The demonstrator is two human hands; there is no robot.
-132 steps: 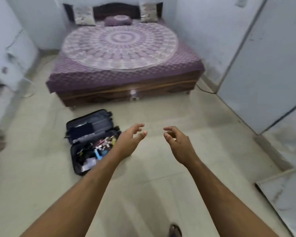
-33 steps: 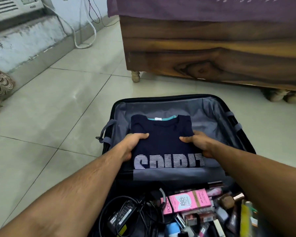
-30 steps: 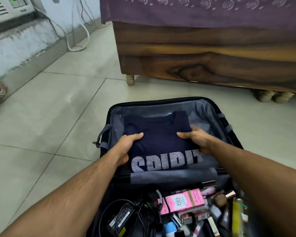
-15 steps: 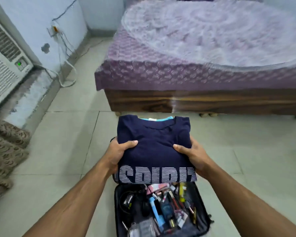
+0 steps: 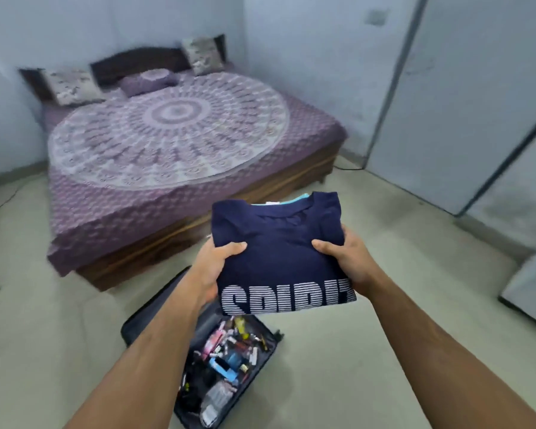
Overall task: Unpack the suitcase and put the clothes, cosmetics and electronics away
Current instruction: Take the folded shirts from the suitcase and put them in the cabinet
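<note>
Though lifted, shirt stack [image 5: 279,243] between hands [image 5: 217,261]

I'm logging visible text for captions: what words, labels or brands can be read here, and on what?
"SPIRIT", in large striped white letters on the folded navy T-shirt held by the left hand and right hand; its last letter is partly cut off.
Labels on the cosmetics in the open suitcase: too small and blurred to read.

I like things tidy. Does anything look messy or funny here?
Mostly the open suitcase on the floor: small cosmetics and cables lie jumbled in it. The left hand and right hand hold the folded navy T-shirt neatly, and the bed is made.
</note>
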